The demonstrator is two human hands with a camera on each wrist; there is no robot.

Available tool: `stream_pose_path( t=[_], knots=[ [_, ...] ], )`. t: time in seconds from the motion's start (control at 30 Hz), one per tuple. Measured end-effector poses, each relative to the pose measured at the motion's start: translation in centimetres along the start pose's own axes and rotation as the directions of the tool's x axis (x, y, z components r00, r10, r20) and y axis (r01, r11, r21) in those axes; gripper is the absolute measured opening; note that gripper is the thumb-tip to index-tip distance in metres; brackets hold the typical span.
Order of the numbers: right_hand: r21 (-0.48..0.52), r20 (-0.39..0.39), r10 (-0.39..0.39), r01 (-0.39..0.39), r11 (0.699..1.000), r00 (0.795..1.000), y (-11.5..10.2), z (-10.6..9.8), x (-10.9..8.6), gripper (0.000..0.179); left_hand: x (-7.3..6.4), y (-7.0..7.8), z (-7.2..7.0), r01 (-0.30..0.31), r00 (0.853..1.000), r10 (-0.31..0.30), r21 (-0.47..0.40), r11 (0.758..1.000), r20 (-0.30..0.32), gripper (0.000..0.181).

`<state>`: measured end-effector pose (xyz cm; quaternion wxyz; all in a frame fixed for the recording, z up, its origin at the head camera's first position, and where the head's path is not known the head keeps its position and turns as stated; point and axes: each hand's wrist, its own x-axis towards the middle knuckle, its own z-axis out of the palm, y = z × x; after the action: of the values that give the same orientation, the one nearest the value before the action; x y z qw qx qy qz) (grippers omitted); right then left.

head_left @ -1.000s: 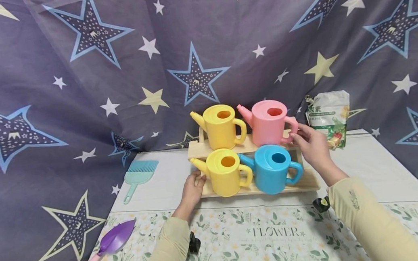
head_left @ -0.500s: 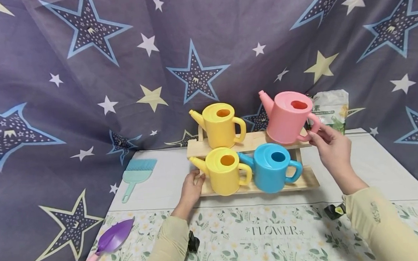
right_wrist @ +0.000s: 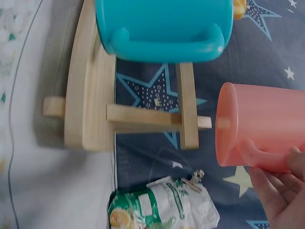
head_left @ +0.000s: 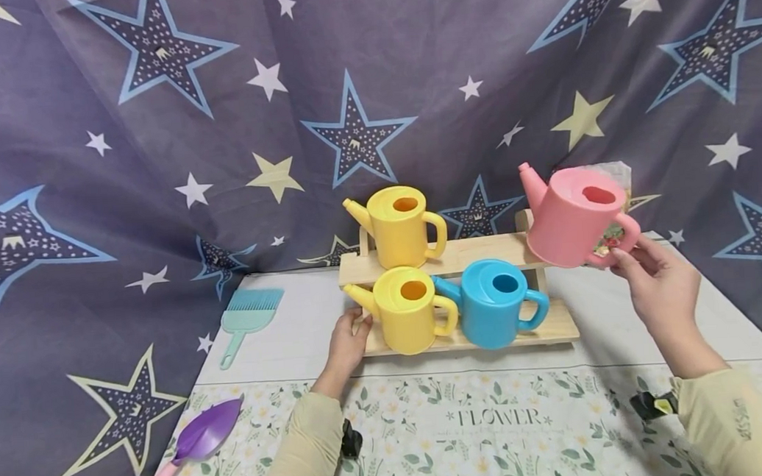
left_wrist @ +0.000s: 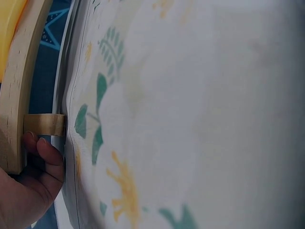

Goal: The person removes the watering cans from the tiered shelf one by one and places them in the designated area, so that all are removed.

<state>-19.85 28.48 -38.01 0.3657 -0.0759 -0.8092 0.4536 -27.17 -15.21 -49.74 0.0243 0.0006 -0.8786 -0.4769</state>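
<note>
My right hand (head_left: 665,288) holds a pink watering can (head_left: 568,221) by the lower part of its handle. The can is tilted a little, its spout pointing up and left, off the right end of the upper shelf. A two-tier wooden plant stand (head_left: 478,252) carries a yellow watering can (head_left: 393,237) on its upper tier. Below stand a second yellow watering can (head_left: 402,332) and a blue watering can (head_left: 489,317). My left hand (head_left: 347,345) grips the left end of the lower tier; in the left wrist view its fingertips (left_wrist: 44,145) curl under the board (left_wrist: 16,95).
Behind the pink can stands a white and green bag (right_wrist: 164,205), closed with a metal clip. A mint brush (head_left: 250,313) lies at the left, with a purple scoop (head_left: 207,431) nearer the front. A star-patterned curtain (head_left: 216,161) hangs behind the table (head_left: 296,347).
My right hand has lifted the pink watering can off the upper tier and carried it right, in front of the bag. My left hand stays on the stand.
</note>
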Motion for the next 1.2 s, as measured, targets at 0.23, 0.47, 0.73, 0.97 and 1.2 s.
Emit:
stream_pose_path(
  t=[0.23,0.47,0.73,0.97,1.2],
  knots=[
    [-0.045,-0.023,0.080,-0.081,0.996,0.997,1.1,-2.1,-0.2,0.040,-0.1,0.2,0.1,-0.001,1.000,0.001,0.000,1.000,-0.007,0.047],
    [-0.017,-0.061,0.085,-0.086,0.996,0.995,2.0,-3.5,-0.6,0.038,0.1,0.2,0.1,0.016,1.000,-0.016,-0.008,1.000,-0.001,0.048],
    [-0.056,-0.111,0.091,-0.097,0.994,0.990,3.4,-4.4,-1.1,0.035,0.0,0.2,0.1,0.007,1.000,-0.008,-0.016,1.000,-0.013,0.047],
    [-0.090,-0.107,0.145,-0.155,0.984,0.984,5.0,-4.7,-1.6,0.037,-0.1,0.2,0.1,-0.002,1.000,0.002,-0.007,1.000,-0.013,0.046],
    [-0.138,-0.037,0.228,-0.231,0.963,0.973,7.2,-3.9,-1.9,0.039,-0.1,0.0,0.1,-0.012,1.000,0.012,-0.005,1.000,-0.020,0.045]
  ],
)
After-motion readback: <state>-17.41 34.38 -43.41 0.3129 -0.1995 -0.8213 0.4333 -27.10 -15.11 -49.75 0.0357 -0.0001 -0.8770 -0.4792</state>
